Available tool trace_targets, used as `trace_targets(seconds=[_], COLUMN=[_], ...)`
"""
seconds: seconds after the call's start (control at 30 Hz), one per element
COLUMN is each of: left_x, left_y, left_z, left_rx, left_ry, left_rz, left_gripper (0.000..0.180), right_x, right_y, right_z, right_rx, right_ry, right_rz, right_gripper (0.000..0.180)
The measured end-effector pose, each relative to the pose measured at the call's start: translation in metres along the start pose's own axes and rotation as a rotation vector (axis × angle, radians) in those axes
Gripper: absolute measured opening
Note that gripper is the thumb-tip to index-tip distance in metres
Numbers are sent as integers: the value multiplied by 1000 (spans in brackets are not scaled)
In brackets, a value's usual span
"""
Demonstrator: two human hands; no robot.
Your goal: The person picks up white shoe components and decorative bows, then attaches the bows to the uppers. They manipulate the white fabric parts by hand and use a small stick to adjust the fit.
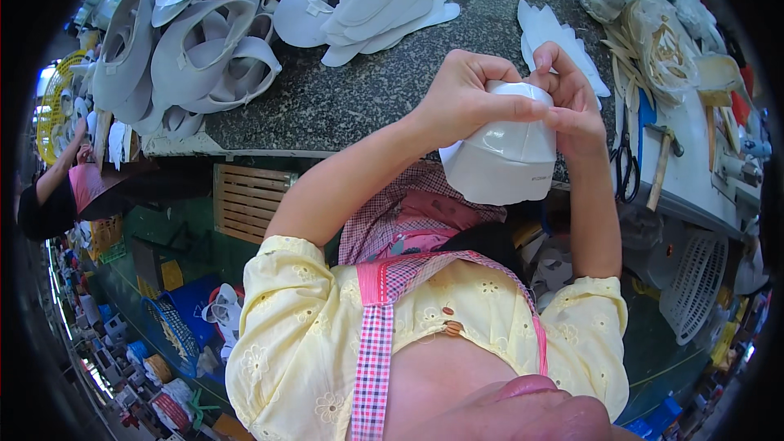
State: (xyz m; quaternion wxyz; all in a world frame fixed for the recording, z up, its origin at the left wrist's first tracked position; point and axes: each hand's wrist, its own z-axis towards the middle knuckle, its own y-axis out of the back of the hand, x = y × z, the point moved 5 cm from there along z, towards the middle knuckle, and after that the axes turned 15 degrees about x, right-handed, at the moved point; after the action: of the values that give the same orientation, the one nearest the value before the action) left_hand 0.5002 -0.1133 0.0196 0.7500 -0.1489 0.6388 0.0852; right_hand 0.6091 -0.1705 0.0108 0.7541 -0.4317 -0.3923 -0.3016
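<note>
A white shoe upper [508, 165], smooth and curved, is held up at the table's near edge between my two hands. My left hand [478, 102] is closed on its upper left side, thumb stretched across the top. My right hand [572, 106] pinches the same upper on the right, with thumb and bent fingers close to the left thumb. The inside of the upper is hidden. Just beyond my right hand lies a fanned stack of white sole-shaped pieces [559, 37]. A larger fan of similar white pieces [392, 8] lies farther left.
White shoe uppers [204, 57] are heaped at the left of the speckled dark tabletop [278, 118]. Scissors [626, 167] and a hammer [660, 171] lie at the right, near plastic bags [661, 49]. Below stand a slatted wooden piece [249, 200] and a blue basket [175, 327]. Another person's arm [61, 167] shows far left.
</note>
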Motion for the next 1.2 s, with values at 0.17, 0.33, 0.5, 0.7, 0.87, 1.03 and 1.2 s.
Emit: trace_targets(seconds=[0.17, 0.33, 0.5, 0.7, 0.87, 1.03, 1.2], left_x=[0, -42, -40, 13, 8, 8, 12], left_y=[4, 24, 45, 10, 9, 10, 16], left_z=[6, 9, -56, -55, -31, -22, -15], left_rx=[-29, -290, -168, -238, -328, -284, -236], left_ry=[61, -335, 158, -88, -87, -40, 18], left_rz=[78, 914, 836, 51, -425, -588, -632], left_gripper=[25, 21, 26, 38, 45, 44, 42], right_x=[1, 5, 24, 3, -8, -2, -4], right_y=[-9, -7, -14, -22, -25, -25, -17], right_z=[0, -2, -14, -6, -4, -4, -10], right_rx=[-100, -203, -338, -406, -540, -510, -509], right_ry=[53, 99, 331, 411, 232, 240, 278], right_rz=[-10, -43, -253, -359, -295, -319, -238], right_gripper=[52, 53, 51, 53, 66, 67, 71])
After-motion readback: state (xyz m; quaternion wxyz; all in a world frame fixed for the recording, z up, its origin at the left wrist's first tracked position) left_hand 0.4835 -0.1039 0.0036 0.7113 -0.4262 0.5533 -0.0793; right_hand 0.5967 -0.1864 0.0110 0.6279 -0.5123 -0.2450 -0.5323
